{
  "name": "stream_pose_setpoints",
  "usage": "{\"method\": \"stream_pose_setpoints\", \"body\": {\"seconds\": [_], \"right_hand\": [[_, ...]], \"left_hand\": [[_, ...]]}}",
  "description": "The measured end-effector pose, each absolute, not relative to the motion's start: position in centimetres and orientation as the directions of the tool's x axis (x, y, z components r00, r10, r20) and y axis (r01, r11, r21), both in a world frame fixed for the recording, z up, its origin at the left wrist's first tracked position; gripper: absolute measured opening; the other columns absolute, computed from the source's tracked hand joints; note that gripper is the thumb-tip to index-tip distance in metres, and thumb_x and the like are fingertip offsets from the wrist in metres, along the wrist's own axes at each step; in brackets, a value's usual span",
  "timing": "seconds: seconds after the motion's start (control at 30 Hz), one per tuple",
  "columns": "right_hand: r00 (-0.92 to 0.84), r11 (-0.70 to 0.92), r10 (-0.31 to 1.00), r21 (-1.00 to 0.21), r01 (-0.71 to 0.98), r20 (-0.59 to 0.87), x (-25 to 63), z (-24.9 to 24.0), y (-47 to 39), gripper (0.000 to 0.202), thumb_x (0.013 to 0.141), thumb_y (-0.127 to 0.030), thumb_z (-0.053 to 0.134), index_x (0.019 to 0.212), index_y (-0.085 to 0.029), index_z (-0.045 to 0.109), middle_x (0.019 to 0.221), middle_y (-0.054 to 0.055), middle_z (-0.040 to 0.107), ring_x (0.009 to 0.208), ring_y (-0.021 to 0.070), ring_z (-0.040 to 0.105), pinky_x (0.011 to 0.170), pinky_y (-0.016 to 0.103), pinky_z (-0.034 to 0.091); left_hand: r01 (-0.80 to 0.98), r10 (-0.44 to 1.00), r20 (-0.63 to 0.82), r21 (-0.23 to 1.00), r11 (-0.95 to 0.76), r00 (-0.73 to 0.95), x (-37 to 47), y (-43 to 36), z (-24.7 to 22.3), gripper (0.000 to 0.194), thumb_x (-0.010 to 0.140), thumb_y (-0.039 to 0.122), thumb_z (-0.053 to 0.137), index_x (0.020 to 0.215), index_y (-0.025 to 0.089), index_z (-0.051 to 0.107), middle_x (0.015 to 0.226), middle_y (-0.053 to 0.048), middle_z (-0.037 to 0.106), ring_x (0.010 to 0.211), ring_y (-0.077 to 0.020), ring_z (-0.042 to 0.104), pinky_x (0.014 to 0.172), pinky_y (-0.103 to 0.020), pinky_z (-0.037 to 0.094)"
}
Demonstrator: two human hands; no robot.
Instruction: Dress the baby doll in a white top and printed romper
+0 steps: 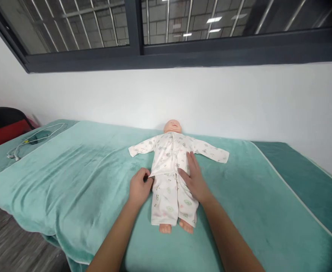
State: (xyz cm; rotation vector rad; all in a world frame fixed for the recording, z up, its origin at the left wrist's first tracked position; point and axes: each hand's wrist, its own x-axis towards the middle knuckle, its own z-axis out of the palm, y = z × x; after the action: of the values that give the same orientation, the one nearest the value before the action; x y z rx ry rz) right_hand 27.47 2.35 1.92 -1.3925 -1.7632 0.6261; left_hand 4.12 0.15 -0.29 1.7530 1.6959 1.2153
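Left hand [140, 187] pinching the shirt [166, 153] at its hem corner; right hand [196, 182] spread, resting on the opposite side. Both touching, neither nearer. Doll [169, 166] lies between, face up, long axis straight away: feet [165, 228] nearest, head [172, 127] by the wall [183, 96].

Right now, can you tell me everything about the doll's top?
The white top looks like soft cloth, with small prints, a line down its front and long sleeves spread wide. It dresses the doll lying on the green blanket. The left hand pinches its lower corner; the right hand rests on its other side.
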Motion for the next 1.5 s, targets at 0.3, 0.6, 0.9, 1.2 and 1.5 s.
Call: {"method": "stream_pose_setpoints", "body": {"seconds": [0.3, 0.6, 0.9, 1.2, 1.5], "right_hand": [[0.117, 0.318, 0.859, -0.698, 0.641, 0.499, 28.1, 1.6, -1.5, 0.017, 0.093, -0.029, 0.051, 0.106, -0.022, 0.06, 0.112, 0.01, 0.06, 0.103, 0.0243, 0.059, 0.088, 0.04, 0.051], [0.197, 0.391, 0.77, -0.692, 0.607, 0.607, 28.9, 2.5, -1.8, 0.008, 0.082, -0.017, 0.05, 0.079, -0.023, 0.053, 0.081, 0.002, 0.055, 0.079, 0.0196, 0.054, 0.074, 0.034, 0.045], [-0.013, 0.354, 0.917, -0.8, 0.484, 0.398, 30.1, 2.0, -0.4, 0.014, 0.089, -0.031, 0.05, 0.086, -0.022, 0.06, 0.086, 0.003, 0.062, 0.082, 0.0195, 0.058, 0.076, 0.035, 0.048], [0.492, -0.169, 0.779, -0.625, 0.762, 0.389, 43.1, 0.8, 8.1, 0.043, 0.077, -0.034, 0.059, 0.113, -0.011, 0.062, 0.11, 0.02, 0.065, 0.105, 0.0314, 0.058, 0.095, 0.046, 0.044], [0.548, -0.134, 0.788, -0.791, 0.597, 0.28, 43.3, 1.4, 11.1, 0.047, 0.073, -0.032, 0.066, 0.118, -0.017, 0.065, 0.098, 0.008, 0.07, 0.081, 0.0191, 0.062, 0.082, 0.033, 0.049]], "left_hand": [[0.538, 0.924, 0.36, 0.808, -0.241, -0.126, 4.2, 0.2, -0.7, 0.026, 0.088, 0.026, 0.054, 0.114, 0.022, 0.056, 0.099, -0.003, 0.064, 0.086, -0.017, 0.061, 0.079, -0.031, 0.049], [0.604, 0.854, 0.52, 0.673, -0.426, 0.022, 4.3, -0.2, -0.3, 0.023, 0.099, 0.031, 0.043, 0.101, 0.023, 0.064, 0.098, -0.006, 0.065, 0.094, -0.019, 0.062, 0.084, -0.032, 0.049], [0.624, 0.885, 0.454, 0.721, -0.3, -0.099, 2.7, 1.2, -0.7, 0.018, 0.095, 0.035, 0.047, 0.096, 0.021, 0.059, 0.098, -0.007, 0.064, 0.093, -0.0201, 0.061, 0.083, -0.033, 0.05], [0.857, 0.91, 0.357, 0.516, -0.004, -0.211, -5.0, 9.0, -2.5, 0.059, 0.09, 0.04, 0.055, 0.142, 0.014, 0.045, 0.134, -0.019, 0.06, 0.13, -0.0348, 0.049, 0.109, -0.049, 0.038], [0.903, 0.913, 0.404, 0.41, -0.129, -0.053, -5.6, 11.6, -3.0, 0.046, 0.096, 0.033, 0.046, 0.141, 0.026, 0.053, 0.144, -0.007, 0.058, 0.134, -0.0291, 0.051, 0.112, -0.046, 0.038]]}}
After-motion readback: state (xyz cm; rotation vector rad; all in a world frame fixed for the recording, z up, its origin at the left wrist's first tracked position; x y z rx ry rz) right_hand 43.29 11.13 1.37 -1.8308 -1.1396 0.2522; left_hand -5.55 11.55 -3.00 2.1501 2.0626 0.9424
